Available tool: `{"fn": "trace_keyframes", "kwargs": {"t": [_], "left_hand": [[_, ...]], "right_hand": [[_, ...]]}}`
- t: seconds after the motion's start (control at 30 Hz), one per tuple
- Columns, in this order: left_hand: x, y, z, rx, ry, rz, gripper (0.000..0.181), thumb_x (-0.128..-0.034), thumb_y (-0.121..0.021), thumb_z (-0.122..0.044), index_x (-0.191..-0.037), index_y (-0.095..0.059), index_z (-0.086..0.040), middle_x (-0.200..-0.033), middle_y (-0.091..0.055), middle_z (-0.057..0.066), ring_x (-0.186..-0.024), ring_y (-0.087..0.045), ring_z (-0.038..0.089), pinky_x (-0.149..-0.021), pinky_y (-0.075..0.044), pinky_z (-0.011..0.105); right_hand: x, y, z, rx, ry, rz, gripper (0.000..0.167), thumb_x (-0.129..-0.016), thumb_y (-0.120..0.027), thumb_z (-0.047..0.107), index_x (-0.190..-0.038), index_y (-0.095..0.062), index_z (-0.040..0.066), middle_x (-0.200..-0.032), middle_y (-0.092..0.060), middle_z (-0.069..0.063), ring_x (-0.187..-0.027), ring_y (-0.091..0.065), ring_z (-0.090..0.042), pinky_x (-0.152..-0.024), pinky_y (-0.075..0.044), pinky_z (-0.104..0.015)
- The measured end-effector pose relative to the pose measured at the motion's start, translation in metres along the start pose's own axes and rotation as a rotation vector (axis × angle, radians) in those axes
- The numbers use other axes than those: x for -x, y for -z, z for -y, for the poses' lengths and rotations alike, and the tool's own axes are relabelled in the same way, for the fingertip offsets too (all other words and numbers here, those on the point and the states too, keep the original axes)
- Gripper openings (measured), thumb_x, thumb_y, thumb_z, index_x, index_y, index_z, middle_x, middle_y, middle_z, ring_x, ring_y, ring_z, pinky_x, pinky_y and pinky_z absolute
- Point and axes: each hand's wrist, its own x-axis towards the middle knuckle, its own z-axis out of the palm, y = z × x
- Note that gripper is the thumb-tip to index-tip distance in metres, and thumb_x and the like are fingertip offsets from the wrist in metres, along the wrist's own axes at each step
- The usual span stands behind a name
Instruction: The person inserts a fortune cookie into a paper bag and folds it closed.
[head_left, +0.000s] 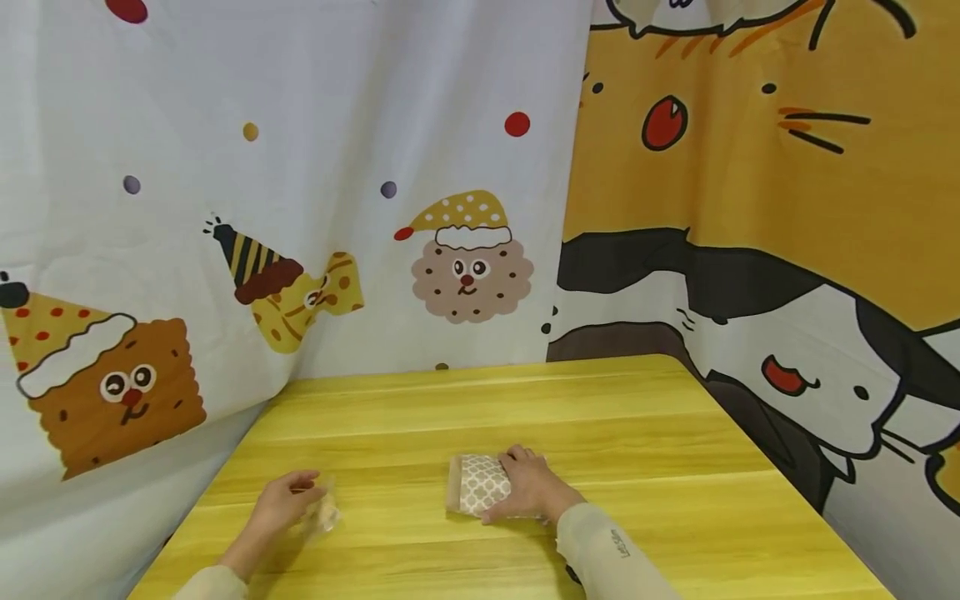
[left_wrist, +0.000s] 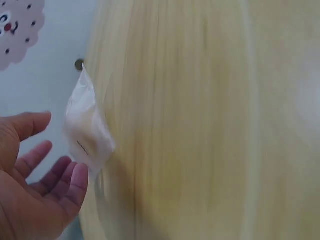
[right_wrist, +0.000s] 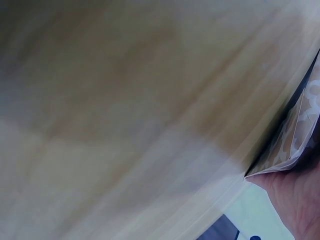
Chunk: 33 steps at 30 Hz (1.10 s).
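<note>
Rectangular tan-and-white patterned pouch [head_left: 478, 483] held by right-hand grip [head_left: 534, 487] on yellow wood-grain counter [head_left: 420, 425]; not let go yet. Small clear plastic bag [head_left: 327, 512] already well apart from pouch, just beside left-hand grip [head_left: 285, 500], fingers loose, nothing seen pinched.

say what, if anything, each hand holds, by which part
Right hand: trellis-patterned packet, gripped across its right end. Left hand: no grip visible, clear plastic wrapper beside it.

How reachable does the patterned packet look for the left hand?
Probably yes: past the translucent plastic wrapper by the left hand, only yellow tabletop lies between, and the right hand leaves the patterned packet uncovered at its left end.
</note>
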Motion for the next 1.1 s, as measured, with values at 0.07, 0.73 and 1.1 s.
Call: {"fn": "trace_keyframes", "kwargs": {"t": [0.07,0.73,1.1], "left_hand": [[-0.001,-0.01,-0.007,0.015,-0.048,0.016,0.047,-0.0947,-0.068,-0.014,-0.133,-0.055,0.01,-0.122,-0.058,0.025,-0.106,-0.058,0.033,-0.078,-0.056,0.037],[0.004,-0.036,-0.02,-0.112,0.005,0.128,0.074,-0.0877,-0.075,-0.041,-0.136,-0.049,0.009,-0.102,-0.059,0.014,-0.086,-0.057,0.025,-0.07,-0.051,0.041],[0.004,-0.053,-0.033,-0.071,-0.238,0.222,0.065,-0.0847,-0.08,-0.02,-0.137,-0.052,0.005,-0.121,-0.06,0.018,-0.111,-0.057,0.035,-0.089,-0.05,0.052]], "right_hand": [[0.0,0.0,0.0,-0.003,0.002,0.0,0.117,-0.062,-0.076,0.078,-0.145,-0.046,0.0,-0.133,-0.047,-0.012,-0.123,-0.045,-0.033,-0.106,-0.035,-0.058],[0.001,0.002,-0.001,-0.017,-0.001,0.004,0.114,-0.063,-0.079,0.073,-0.145,-0.046,0.001,-0.133,-0.047,-0.012,-0.123,-0.045,-0.033,-0.107,-0.033,-0.057],[0.002,0.002,0.0,-0.028,0.005,-0.009,0.111,-0.064,-0.081,0.07,-0.144,-0.047,0.001,-0.13,-0.047,-0.011,-0.12,-0.046,-0.033,-0.105,-0.035,-0.058]]}}
